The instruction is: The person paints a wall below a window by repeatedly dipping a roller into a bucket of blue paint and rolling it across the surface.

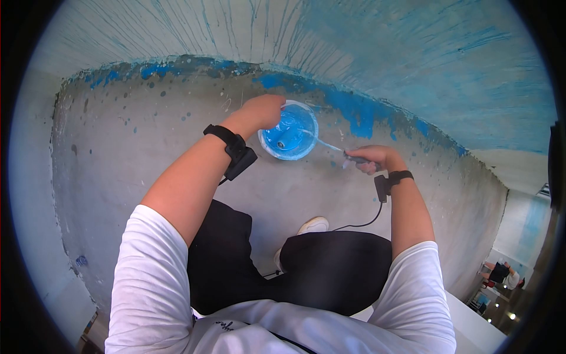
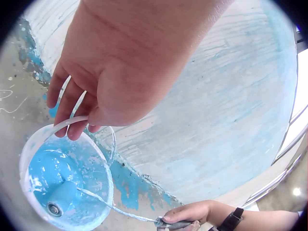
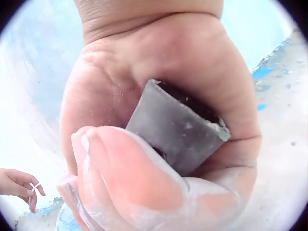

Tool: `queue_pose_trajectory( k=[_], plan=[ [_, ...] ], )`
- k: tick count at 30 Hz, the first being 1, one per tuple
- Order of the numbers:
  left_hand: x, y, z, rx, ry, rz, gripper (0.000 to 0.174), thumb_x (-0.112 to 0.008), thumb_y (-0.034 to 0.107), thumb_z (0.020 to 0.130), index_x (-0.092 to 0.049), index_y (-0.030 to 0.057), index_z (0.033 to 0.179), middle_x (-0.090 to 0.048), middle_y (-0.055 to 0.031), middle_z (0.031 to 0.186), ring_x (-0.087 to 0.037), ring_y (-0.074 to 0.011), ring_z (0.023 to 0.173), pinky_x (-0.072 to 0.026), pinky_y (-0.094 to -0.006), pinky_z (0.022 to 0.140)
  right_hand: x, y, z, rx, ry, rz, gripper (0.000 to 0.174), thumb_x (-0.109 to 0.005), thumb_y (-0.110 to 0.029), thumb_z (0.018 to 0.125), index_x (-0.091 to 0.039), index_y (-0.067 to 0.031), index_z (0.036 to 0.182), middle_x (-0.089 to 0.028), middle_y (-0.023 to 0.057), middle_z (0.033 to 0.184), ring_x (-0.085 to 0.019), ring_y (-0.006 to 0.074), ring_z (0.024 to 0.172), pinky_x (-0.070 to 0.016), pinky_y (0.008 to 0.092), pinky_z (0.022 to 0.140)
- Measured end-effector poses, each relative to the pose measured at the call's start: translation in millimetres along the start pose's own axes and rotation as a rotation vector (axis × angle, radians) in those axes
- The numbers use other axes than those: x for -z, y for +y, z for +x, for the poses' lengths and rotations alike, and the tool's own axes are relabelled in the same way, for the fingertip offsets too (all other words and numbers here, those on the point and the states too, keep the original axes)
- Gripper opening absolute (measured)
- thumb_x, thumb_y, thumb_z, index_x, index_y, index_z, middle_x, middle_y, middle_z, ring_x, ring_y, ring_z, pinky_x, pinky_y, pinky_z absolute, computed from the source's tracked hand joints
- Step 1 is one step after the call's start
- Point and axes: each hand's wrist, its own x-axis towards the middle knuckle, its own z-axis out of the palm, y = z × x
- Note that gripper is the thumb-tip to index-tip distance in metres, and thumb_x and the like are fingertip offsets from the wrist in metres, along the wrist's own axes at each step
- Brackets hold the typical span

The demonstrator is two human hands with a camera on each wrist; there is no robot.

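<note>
A white bucket [image 1: 314, 131] [image 2: 109, 185] holds bright blue paint. My left hand [image 1: 265, 111] [image 2: 120, 72] grips its pale handle [image 2: 70, 120] between thumb and fingers, above the rim. Inside lies a paint-coated roller [image 1: 282, 143] [image 2: 62, 196], its round end facing up. The roller's thin, blue-smeared rod [image 1: 327, 144] [image 2: 122, 212] crosses the rim towards my right hand [image 1: 374, 158] [image 3: 130, 168], whose fingers are curled round the dark grey grip [image 1: 361, 160] [image 3: 175, 132]. Pale paint coats some right-hand fingers. The roller's underside is hidden.
Blue splashes [image 1: 356, 115] mark the grey floor [image 1: 159, 141] along the wall's base. Blue streaks run over the pale wall [image 1: 413, 65]. My shoe [image 1: 313, 225] is below the bucket, near a black cable [image 1: 359, 225]. Another person [image 1: 504, 274] shows at far right.
</note>
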Motion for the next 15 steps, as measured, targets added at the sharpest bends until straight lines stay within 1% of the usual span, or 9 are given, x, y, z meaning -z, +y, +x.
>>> queue_pose_trajectory(
  k=[1, 2, 4, 5, 7, 11, 13, 14, 15],
  plan=[
    [0.3, 0.9, -0.7, 0.003, -0.006, 0.006, 0.026, -0.047, 0.007, 0.086, -0.062, 0.0086, 0.108, -0.065, -0.0178, 0.105, -0.061, -0.0373, 0.098, -0.0483, -0.0438, 0.08, -0.1, 0.3, -0.7, 0.007, 0.002, 0.017, 0.043, -0.051, -0.047, 0.096, -0.062, -0.0078, 0.11, -0.036, -0.0071, 0.051, -0.027, 0.0019, 0.039, -0.0198, 0.0194, 0.036],
    [0.9, 1.7, -1.3, 0.003, -0.006, 0.006, 0.026, -0.047, 0.007, 0.086, -0.062, 0.0086, 0.108, -0.065, -0.0178, 0.105, -0.061, -0.0373, 0.098, -0.0483, -0.0438, 0.08, -1.0, 0.1, -1.3, 0.006, 0.003, 0.018, 0.043, -0.051, -0.047, 0.096, -0.062, -0.0078, 0.11, -0.036, -0.0071, 0.051, -0.027, 0.0019, 0.039, -0.0198, 0.0194, 0.036],
    [1.9, 3.1, -2.0, 0.011, -0.009, -0.006, 0.026, -0.046, 0.007, 0.087, -0.062, 0.0088, 0.108, -0.065, -0.0178, 0.105, -0.061, -0.0373, 0.098, -0.0484, -0.0438, 0.08, -4.3, -1.2, -2.4, 0.012, 0.07, -0.012, 0.045, -0.05, -0.048, 0.096, -0.062, -0.0074, 0.111, -0.036, -0.0073, 0.051, -0.027, 0.002, 0.039, -0.0194, 0.0192, 0.037],
    [2.2, 3.7, -2.1, 0.011, -0.01, -0.007, 0.026, -0.046, 0.007, 0.087, -0.062, 0.0088, 0.108, -0.065, -0.0178, 0.105, -0.061, -0.0373, 0.098, -0.0484, -0.0438, 0.08, -6.0, -2.7, -2.5, 0.011, 0.069, -0.011, 0.045, -0.05, -0.048, 0.096, -0.062, -0.0074, 0.111, -0.036, -0.0073, 0.051, -0.027, 0.002, 0.039, -0.0194, 0.0192, 0.037],
    [3.2, 4.6, -1.6, 0.016, -0.02, 0.002, 0.027, -0.047, 0.006, 0.087, -0.062, 0.0092, 0.109, -0.065, -0.0177, 0.106, -0.061, -0.0371, 0.098, -0.0484, -0.0437, 0.08, -7.7, -6.4, -2.4, 0.01, 0.032, -0.064, 0.046, -0.054, -0.05, 0.093, -0.062, -0.0077, 0.11, -0.04, -0.0062, 0.054, -0.026, 0.0, 0.039, -0.0214, 0.0157, 0.035],
    [1.8, 3.3, -2.4, 0.003, -0.002, -0.012, 0.027, -0.048, 0.006, 0.086, -0.062, 0.0093, 0.109, -0.065, -0.0176, 0.106, -0.061, -0.0372, 0.098, -0.0483, -0.0436, 0.08, -3.7, -4.6, -2.3, 0.013, 0.002, -0.018, 0.045, -0.055, -0.049, 0.093, -0.062, -0.0075, 0.109, -0.04, -0.0063, 0.054, -0.027, -0.0001, 0.039, -0.0216, 0.0156, 0.035],
    [1.3, 2.0, -0.9, 0.001, -0.011, 0.001, 0.027, -0.049, 0.006, 0.086, -0.062, 0.0094, 0.109, -0.065, -0.0176, 0.106, -0.06, -0.0374, 0.098, -0.0481, -0.0436, 0.08, -2.4, -4.3, -5.2, 0.007, 0.084, -0.079, 0.044, -0.055, -0.048, 0.093, -0.062, -0.0073, 0.109, -0.039, -0.0065, 0.054, -0.028, 0.0004, 0.04, -0.0221, 0.0162, 0.036],
    [0.5, 2.1, 0.3, -0.007, -0.012, 0.002, 0.027, -0.049, 0.006, 0.086, -0.062, 0.0094, 0.109, -0.065, -0.0176, 0.106, -0.06, -0.0374, 0.098, -0.0481, -0.0436, 0.08, -2.5, -3.3, -8.0, 0.007, 0.089, -0.073, 0.044, -0.055, -0.048, 0.093, -0.062, -0.0073, 0.109, -0.039, -0.0065, 0.054, -0.028, 0.0004, 0.04, -0.0221, 0.0162, 0.036],
    [-0.1, 1.3, 0.6, 0.0, 0.002, -0.002, 0.026, -0.049, 0.006, 0.086, -0.062, 0.0093, 0.108, -0.065, -0.0177, 0.106, -0.06, -0.0375, 0.099, -0.0481, -0.0436, 0.08, -2.9, -2.6, -11.2, 0.028, 0.134, -0.137, 0.044, -0.055, -0.048, 0.093, -0.062, -0.0072, 0.109, -0.04, -0.0064, 0.053, -0.029, 0.001, 0.041, -0.0227, 0.0168, 0.037]
  ],
)
